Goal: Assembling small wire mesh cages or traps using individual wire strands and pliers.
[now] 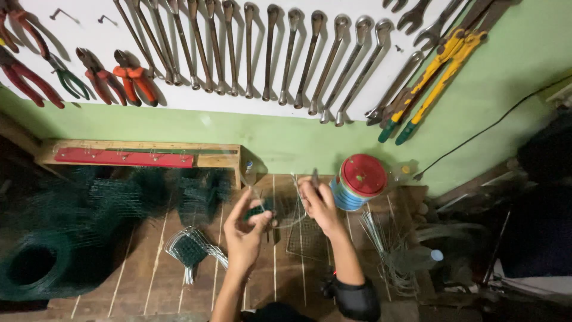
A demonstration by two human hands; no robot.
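At the far left of the wooden bench lies a roll of dark green wire mesh, with more folded green mesh pieces heaped behind it below a wooden rack with a red strip. Nearer the middle sits a small stack of bent wire frames with mesh.

The left hand is raised above the bench, thumb and fingers pinched on one side of a thin wire loop, a scrap of green mesh showing just beside the fingertips. The right hand is closed around the other side of the same loop and appears also to hold a small dark tool, probably pliers; the blur hides its tip. So the wire loop hangs between the two hands, above a flat square of wire grid on the bench.

Just right of the right hand stands a blue tin with a red lid. Further right, a bundle of cut wire lengths fans out, near a clear bottle with a blue cap.

Risks, as I judge them: the springy wire could slip from the light left pinch and whip toward the fingers, and its free ends could prick the skin. A wide swing of the right elbow could knock the tin over.
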